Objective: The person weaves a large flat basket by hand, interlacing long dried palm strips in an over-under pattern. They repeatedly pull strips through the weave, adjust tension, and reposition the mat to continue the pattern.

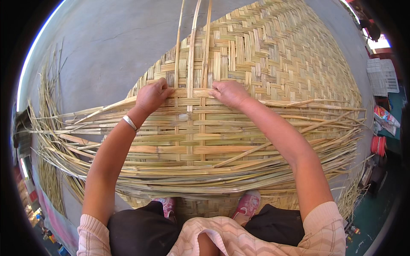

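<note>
A large herringbone mat (294,47) of flat, straw-coloured reed strips spreads over the floor before me. My left hand (153,96) is closed, its fingers pinching a crosswise reed strip (183,92) at the edge of the weave. The same strip is gripped further right by my right hand (230,93), also closed. Between my hands, a few lengthwise strips (192,47) cross over and under it and stick up past the mat's slanted left edge. Nearer to me lie many loosely spaced crosswise strips (205,170). The fingertips of both hands are partly hidden.
Loose strip ends (51,102) fan out over the grey floor (106,42) at left. Pink shoes (247,204) rest on the mat's near part. Along the right side are a white plastic crate (382,74), a colourful package (386,119) and a red spool (378,146).
</note>
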The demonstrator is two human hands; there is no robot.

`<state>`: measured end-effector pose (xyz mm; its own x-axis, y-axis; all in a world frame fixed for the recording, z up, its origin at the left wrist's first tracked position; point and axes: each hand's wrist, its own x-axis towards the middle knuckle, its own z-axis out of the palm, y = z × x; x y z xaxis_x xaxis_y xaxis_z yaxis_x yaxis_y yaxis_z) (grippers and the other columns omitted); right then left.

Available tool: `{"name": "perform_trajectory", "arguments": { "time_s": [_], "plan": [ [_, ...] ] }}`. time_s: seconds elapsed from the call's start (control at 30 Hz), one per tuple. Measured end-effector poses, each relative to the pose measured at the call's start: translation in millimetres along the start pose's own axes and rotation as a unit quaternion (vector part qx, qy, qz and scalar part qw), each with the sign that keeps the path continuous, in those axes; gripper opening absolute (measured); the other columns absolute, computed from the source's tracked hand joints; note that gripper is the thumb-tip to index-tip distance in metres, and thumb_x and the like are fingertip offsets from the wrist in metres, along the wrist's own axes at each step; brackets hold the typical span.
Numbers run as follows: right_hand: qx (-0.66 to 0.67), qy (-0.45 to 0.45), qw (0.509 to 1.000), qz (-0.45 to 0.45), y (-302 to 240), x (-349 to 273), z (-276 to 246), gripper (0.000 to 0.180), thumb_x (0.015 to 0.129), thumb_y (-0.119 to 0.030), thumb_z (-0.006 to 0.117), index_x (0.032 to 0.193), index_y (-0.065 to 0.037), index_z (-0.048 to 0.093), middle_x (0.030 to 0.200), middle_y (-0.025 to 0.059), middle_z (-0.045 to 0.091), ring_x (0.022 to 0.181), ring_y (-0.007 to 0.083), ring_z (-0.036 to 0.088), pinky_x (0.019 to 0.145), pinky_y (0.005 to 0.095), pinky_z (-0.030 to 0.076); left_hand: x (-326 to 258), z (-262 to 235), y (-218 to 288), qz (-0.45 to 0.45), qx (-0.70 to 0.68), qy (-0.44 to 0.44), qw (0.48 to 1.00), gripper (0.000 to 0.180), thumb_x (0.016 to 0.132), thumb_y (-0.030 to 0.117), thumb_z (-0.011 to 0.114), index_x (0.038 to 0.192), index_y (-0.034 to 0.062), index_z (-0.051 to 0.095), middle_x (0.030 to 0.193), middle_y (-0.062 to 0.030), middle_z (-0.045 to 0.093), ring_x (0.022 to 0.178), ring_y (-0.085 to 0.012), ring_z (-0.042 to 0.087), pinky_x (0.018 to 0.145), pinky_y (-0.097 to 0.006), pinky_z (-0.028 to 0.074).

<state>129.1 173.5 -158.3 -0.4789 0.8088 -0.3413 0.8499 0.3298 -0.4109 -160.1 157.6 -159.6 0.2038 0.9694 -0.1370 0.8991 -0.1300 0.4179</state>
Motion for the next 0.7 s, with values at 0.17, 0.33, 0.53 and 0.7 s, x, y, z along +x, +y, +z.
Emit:
{"name": "perform_trajectory", "arguments": {
  "time_s": [0.17,0.33,0.53,0.7],
  "plan": [
    [-0.012,0.0,1.0,0.003,-1,-1,4,0.031,0.094,-0.039,0.053,0.096,-0.009,0.06,0.085,0.0154,0.066,0.082,0.0356,0.064,0.072,0.0492,0.051,-5,1,3,0.017,0.049,0.011,0.999,0.026,0.086,0.033,0.067,0.085,0.0093,0.056,0.074,-0.0075,0.062,0.076,-0.027,0.061,0.066,-0.039,0.048],
    [-0.029,-0.031,0.998,0.037,-9,1,0,0.036,0.095,-0.043,0.05,0.092,-0.008,0.057,0.089,0.0144,0.065,0.082,0.0329,0.063,0.072,0.0476,0.05,-13,8,10,0.204,0.177,0.202,0.941,0.022,0.084,0.022,0.064,0.103,0.0124,0.06,0.102,-0.0048,0.058,0.103,-0.023,0.053,0.081,-0.035,0.047],
    [-0.116,0.011,0.993,0.022,-16,-2,-5,0.038,0.09,-0.044,0.058,0.097,-0.007,0.058,0.091,0.0135,0.066,0.081,0.0312,0.065,0.066,0.0459,0.052,-28,26,25,0.262,0.193,0.067,0.943,0.033,0.081,0.009,0.057,0.114,0.009,0.057,0.109,-0.0061,0.052,0.107,-0.0237,0.052,0.088,-0.035,0.048],
    [-0.137,0.074,0.988,0.018,-27,-5,-9,0.035,0.085,-0.039,0.066,0.098,-0.007,0.061,0.088,0.0117,0.067,0.082,0.0294,0.066,0.07,0.0441,0.052,-29,21,31,0.26,0.223,0.024,0.939,0.034,0.08,0.008,0.056,0.115,0.0055,0.056,0.109,-0.0079,0.052,0.109,-0.0244,0.052,0.089,-0.036,0.048]
  ]
}}
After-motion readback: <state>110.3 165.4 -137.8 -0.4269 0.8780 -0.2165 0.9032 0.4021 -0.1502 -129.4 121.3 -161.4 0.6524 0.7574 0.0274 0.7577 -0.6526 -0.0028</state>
